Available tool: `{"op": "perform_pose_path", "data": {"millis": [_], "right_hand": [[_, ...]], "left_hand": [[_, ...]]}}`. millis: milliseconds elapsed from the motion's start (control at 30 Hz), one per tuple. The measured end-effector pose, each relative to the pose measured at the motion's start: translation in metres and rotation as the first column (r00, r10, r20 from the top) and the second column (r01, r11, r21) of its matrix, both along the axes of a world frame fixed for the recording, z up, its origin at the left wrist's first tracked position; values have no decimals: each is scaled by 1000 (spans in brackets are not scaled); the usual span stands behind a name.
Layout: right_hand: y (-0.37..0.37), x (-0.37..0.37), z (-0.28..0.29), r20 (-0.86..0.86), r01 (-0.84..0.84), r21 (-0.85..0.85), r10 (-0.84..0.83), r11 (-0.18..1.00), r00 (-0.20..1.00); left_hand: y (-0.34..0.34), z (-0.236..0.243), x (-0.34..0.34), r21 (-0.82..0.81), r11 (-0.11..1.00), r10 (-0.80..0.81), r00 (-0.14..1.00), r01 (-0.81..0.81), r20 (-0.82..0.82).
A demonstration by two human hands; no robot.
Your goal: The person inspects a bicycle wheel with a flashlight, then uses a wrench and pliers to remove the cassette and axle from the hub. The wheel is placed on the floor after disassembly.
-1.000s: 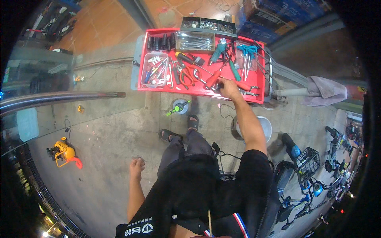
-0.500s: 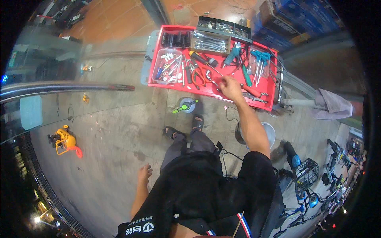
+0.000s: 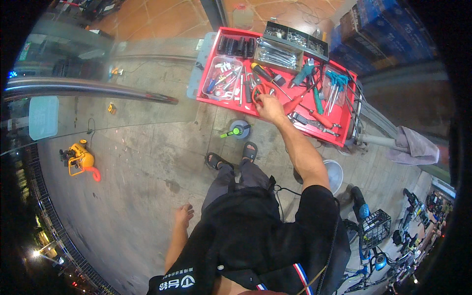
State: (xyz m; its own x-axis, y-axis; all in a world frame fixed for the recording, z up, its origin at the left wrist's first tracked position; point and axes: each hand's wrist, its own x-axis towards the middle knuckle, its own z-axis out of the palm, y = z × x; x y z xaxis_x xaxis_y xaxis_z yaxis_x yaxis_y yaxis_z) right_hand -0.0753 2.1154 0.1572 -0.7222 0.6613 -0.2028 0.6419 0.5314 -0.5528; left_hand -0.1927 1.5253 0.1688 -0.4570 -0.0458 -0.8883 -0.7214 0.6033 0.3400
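My right hand [image 3: 268, 108] is at the front of a red tool tray [image 3: 305, 135], fingers closed on the orange-handled tool [image 3: 265, 89]. Beside it lie red-handled tools [image 3: 320, 119], a yellow-and-black screwdriver [image 3: 261, 72] and a teal tool [image 3: 302, 75]. The tray also holds a clear box of small parts [image 3: 223, 78], black sockets [image 3: 237, 45], wrenches in a box [image 3: 278, 54], a divided metal box [image 3: 295, 37] and teal-handled hex keys [image 3: 335, 83]. My left hand [image 3: 184, 211] hangs low beside my leg, holding nothing, with its fingers apart.
A steel bar [image 3: 88, 87] and glass surround the left side. A yellow compressor [image 3: 83, 160] is on the pavement. A green-and-grey container [image 3: 238, 129] and white bucket [image 3: 333, 174] stand near my feet. Bikes [image 3: 373, 226] stand right; blue boxes [image 3: 383, 34] are stacked behind; a towel [image 3: 413, 145] hangs right.
My right hand has moved left along the tray, from the red-handled tools to the orange-handled one. The view has shifted, so the tray sits further right in the picture.
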Motion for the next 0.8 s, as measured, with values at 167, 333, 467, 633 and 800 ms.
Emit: {"op": "perform_pose_path", "data": {"millis": [167, 333, 467, 633, 800], "right_hand": [[-1, -4, -5, -66, 32, -17, -33, 999, 997], [1, 1, 6, -99, 104, -35, -106, 994, 989], [7, 16, 7, -83, 172, 7, -171, 985, 982], [17, 39, 0, -112, 203, 35, -198, 979, 974], [16, 53, -2, -131, 295, -27, -296, 955, 946]], "left_hand": [[-8, 4, 12, -60, 998, -27, 996, 32, 80], [-12, -9, 4, 21, 999, 26, 1000, -26, 8], [14, -2, -2, 77, 996, 38, 999, -35, -36], [33, 12, -6, 76, 997, 7, 999, -4, -31], [26, 6, -6, 77, 997, 30, 1000, -30, -2]]}}
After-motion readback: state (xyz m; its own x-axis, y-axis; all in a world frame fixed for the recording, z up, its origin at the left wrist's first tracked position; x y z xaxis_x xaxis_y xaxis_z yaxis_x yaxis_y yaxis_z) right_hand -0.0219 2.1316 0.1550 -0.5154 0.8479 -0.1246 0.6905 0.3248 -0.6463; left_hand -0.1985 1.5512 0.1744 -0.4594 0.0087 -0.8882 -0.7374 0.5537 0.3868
